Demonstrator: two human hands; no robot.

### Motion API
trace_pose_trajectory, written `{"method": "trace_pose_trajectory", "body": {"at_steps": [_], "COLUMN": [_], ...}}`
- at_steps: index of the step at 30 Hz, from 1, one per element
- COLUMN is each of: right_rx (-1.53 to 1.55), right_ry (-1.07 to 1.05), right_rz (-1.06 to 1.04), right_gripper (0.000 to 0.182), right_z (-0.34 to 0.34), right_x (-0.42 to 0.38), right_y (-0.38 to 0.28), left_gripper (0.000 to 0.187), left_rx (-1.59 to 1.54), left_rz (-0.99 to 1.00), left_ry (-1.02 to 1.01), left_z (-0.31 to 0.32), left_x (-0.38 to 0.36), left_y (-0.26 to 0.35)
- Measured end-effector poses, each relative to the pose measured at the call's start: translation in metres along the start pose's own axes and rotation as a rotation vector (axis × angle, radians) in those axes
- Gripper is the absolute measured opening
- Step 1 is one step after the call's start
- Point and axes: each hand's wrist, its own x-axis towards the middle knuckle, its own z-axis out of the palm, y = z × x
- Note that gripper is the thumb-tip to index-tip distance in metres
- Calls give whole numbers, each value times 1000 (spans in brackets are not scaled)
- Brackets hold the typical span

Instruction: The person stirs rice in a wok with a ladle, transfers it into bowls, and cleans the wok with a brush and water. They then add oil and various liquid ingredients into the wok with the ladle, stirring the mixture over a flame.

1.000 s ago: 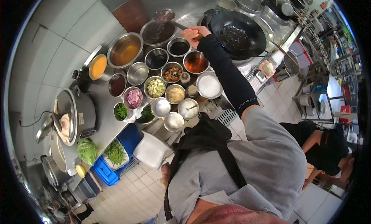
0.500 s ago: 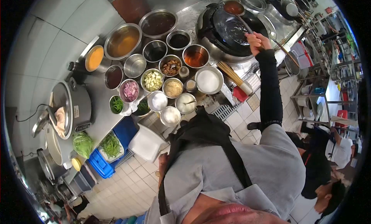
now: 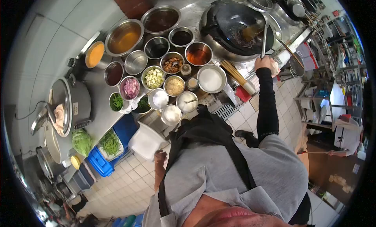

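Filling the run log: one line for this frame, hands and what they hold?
right hand: gripping ladle handle, bowl end in wok | left hand: down at side, holds nothing | seasoning bowls: untouched

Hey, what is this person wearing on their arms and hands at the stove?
The right arm wears a tight black sleeve from upper arm to wrist, with small pale lettering near its top edge, below a grey short-sleeved shirt. The right hand is bare, with no glove. The left hand is also bare, and its forearm shows no sleeve.
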Motion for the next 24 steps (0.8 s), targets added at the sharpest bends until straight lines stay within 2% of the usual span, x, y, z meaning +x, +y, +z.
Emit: {"method": "trace_pose_trajectory", "body": {"at_steps": [1,2,5,7,8,9,11,13,14,15,17,19,20,23,24], "right_rx": [76,-10,1281,2009,2296,2403,2356,1983,1691,1201,755,600,520,272,437], "right_ry": [82,108,-422,-864,-1173,-1351,-1630,-1659,-1706,-1572,-1047,-1067,-1069,-1041,-1198], "right_rz": [8,-45,241,385,462,581,741,708,573,224,-60,-341,-476,-871,-696], "right_gripper": [34,31,21,22,27,28,28,24,15,14,17,18,18,20,20], "right_z": [18,22,-17,-33,-34,-39,-36,-12,12,29,43,80,107,176,171], "right_x": [-5,-10,-22,-14,-6,-1,11,19,24,27,-10,-6,2,26,27], "right_y": [0,-11,-88,-123,-135,-153,-186,-220,-235,-246,-285,-296,-299,-310,-313], "left_gripper": [24,15,16,15,15,17,20,22,23,23,23,22,24,25,26], "left_rx": [-93,-298,-157,-220,-256,-292,-155,-67,-45,-25,-157,-232,-54,447,622], "left_rz": [-161,-106,-232,-250,-256,-262,-188,-123,-95,-66,-105,-139,-26,84,121], "left_ry": [76,115,67,85,92,98,77,78,87,97,126,167,90,-3,-32], "left_z": [2,5,3,7,14,20,27,32,35,38,45,49,48,76,85], "left_x": [-22,-16,-5,-7,-7,-6,-9,-18,-26,-35,-56,-72,-72,-48,-46], "left_y": [70,56,71,67,66,63,55,50,51,54,66,66,37,-118,-142]}}
